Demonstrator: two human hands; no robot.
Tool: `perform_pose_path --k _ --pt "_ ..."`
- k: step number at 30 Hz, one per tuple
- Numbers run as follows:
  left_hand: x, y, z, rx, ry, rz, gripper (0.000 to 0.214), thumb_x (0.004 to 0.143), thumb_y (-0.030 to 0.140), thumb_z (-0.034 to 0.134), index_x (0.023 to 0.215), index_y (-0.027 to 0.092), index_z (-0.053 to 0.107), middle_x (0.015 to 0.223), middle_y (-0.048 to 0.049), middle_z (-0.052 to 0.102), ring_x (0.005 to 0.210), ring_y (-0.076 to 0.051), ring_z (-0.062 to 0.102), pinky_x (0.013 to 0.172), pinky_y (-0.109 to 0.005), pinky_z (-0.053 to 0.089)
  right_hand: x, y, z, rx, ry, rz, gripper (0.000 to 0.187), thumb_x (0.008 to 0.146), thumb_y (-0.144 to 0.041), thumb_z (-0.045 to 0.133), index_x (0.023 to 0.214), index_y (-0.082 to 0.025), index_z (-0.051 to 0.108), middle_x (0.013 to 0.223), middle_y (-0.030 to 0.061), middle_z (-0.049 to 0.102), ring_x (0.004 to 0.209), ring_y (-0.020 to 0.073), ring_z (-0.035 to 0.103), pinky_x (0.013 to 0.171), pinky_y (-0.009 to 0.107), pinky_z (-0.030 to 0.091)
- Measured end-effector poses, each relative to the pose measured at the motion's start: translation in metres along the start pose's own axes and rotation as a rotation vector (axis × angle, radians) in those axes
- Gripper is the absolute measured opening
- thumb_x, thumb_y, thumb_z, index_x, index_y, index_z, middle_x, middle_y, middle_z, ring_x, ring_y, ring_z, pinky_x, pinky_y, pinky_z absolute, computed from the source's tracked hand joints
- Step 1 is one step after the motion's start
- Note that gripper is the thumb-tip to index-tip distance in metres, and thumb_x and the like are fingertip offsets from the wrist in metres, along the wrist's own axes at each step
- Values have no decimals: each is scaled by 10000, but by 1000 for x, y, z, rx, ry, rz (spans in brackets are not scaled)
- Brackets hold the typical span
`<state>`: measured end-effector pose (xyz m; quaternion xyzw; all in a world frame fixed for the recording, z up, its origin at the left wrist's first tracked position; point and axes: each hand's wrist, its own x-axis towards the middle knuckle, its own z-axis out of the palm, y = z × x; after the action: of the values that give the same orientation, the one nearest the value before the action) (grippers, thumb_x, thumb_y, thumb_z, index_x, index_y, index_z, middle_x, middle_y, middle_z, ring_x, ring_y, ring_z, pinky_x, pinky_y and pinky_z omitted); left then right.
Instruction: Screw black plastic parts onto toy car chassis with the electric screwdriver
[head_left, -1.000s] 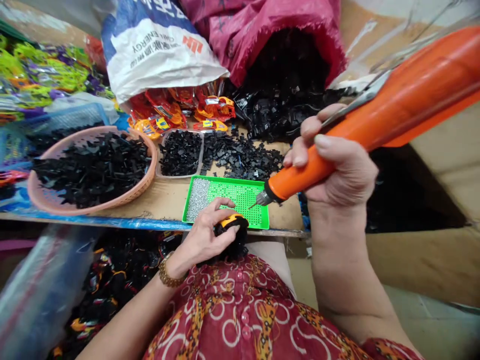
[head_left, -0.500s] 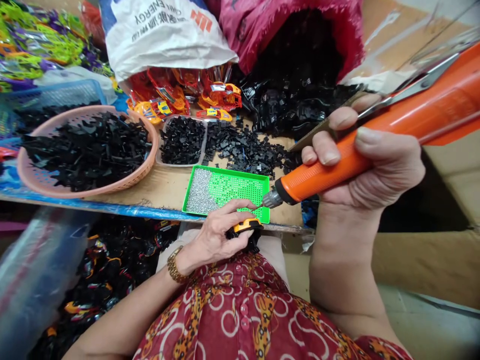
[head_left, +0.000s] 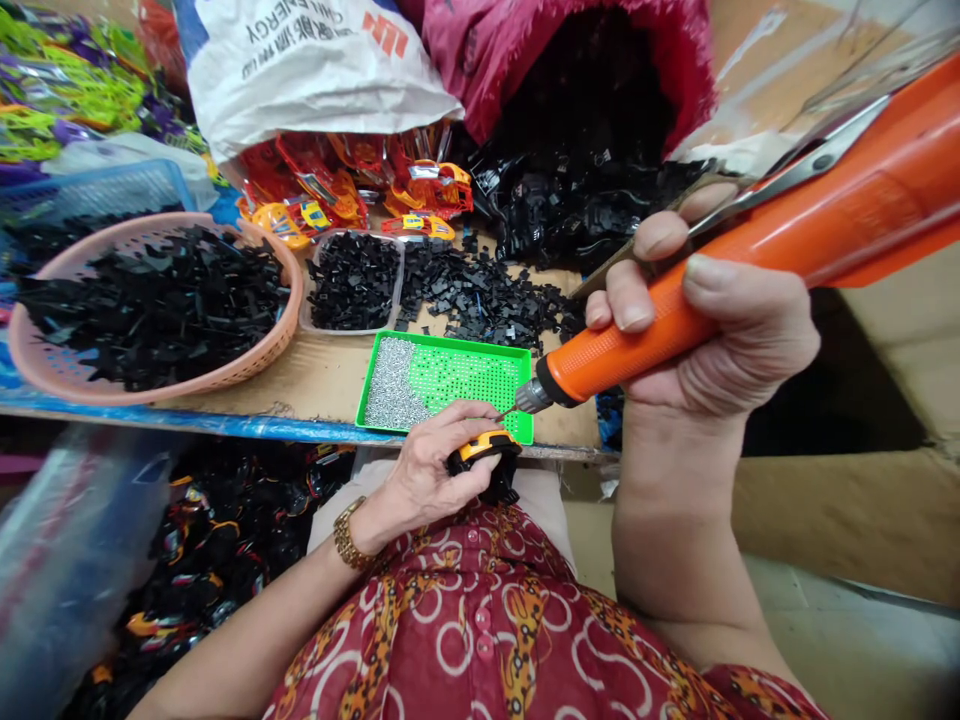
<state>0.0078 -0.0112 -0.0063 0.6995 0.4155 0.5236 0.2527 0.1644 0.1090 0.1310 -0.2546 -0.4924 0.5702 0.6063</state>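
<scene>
My right hand [head_left: 720, 320] is wrapped round an orange electric screwdriver [head_left: 787, 240], which slants down to the left. Its thin bit ends close to the fingertips of my left hand [head_left: 435, 460]. That left hand grips a small black-and-yellow toy car [head_left: 486, 452] over my lap, at the table's front edge. Whether the bit touches the car or a screw is hidden by the fingers. Just behind the car lies a green perforated tray [head_left: 480, 375], with a heap of small silvery screws [head_left: 394, 385] in its left part.
Left on the table stands a pink basket [head_left: 277, 350] of black plastic pieces, beside a clear tub [head_left: 396, 290] of similar bits. Loose black pieces [head_left: 487, 300], orange car shells [head_left: 435, 190] and sacks [head_left: 315, 80] fill the back. Below left are many black-and-orange cars [head_left: 195, 560].
The view has shifted slightly, so most things sit a little further left. The car in my left hand has tilted slightly. Both hands keep their holds.
</scene>
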Motion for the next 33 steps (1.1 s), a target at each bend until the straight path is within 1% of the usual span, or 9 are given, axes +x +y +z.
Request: perform_pose_path --k 5,9,13,19,21,24,28,31,33 --pt "-2 -2 4 -43 44 -28 209 907 159 714 1108 178 767 1137 -114 783 991 -185 759 872 -327 627 -3 2 1 55 -31 -14 311 539 -220 815 804 -258 657 737 -82 647 426 48 555 458 223 546" --pt "-2 -3 7 -81 43 -52 214 903 150 712 1106 182 770 1122 -104 788 987 -179 760 879 -321 625 -6 2 -1 60 -62 -33 290 592 -224 814 837 -249 661 757 -84 665 443 42 582 472 214 548" --pt "-3 -2 9 -107 46 -82 217 903 147 707 1106 180 779 1127 -102 790 1005 -179 757 896 -321 619 -6 0 -5 -11 -107 12 303 613 -269 828 855 -297 648 795 -100 647 474 55 564 509 258 554" --pt "-7 -5 13 -131 61 -115 216 904 150 714 1102 193 787 1146 -96 791 1029 -182 752 916 -326 612 -6 1 -12 -105 -145 16 385 652 -407 893 918 -320 629 857 -60 632 507 85 580 542 315 571" --pt "-7 -6 14 -143 65 -121 214 904 152 716 1100 195 790 1144 -93 790 1035 -181 750 926 -324 609 -7 2 -12 -119 -147 1 386 656 -432 894 925 -328 638 852 -64 638 498 86 579 530 313 573" --pt "-6 -6 14 -163 57 -147 204 910 174 723 1099 193 798 1136 -95 787 1037 -186 747 931 -330 609 -10 5 -9 -70 -121 -30 328 641 -376 880 891 -342 672 818 -82 659 463 73 557 493 282 552" --pt "-6 -4 12 -197 40 -214 210 911 184 723 1102 199 807 1143 -102 788 1059 -207 744 949 -356 609 -13 11 -9 -14 -153 -101 255 704 -328 841 916 -334 698 825 -82 665 473 57 567 479 245 536" --pt "-6 -3 13 -227 56 -245 219 904 183 730 1107 195 810 1135 -104 791 1058 -206 746 957 -350 606 -14 16 -12 1 -193 -147 285 748 -359 857 971 -315 685 864 -62 680 475 79 580 450 263 537" --pt "-6 -4 14 -244 67 -257 220 899 182 736 1105 199 813 1134 -101 794 1057 -203 749 963 -347 607 -16 17 -13 -19 -182 -139 326 741 -402 878 984 -318 678 875 -53 692 474 96 580 442 277 544"
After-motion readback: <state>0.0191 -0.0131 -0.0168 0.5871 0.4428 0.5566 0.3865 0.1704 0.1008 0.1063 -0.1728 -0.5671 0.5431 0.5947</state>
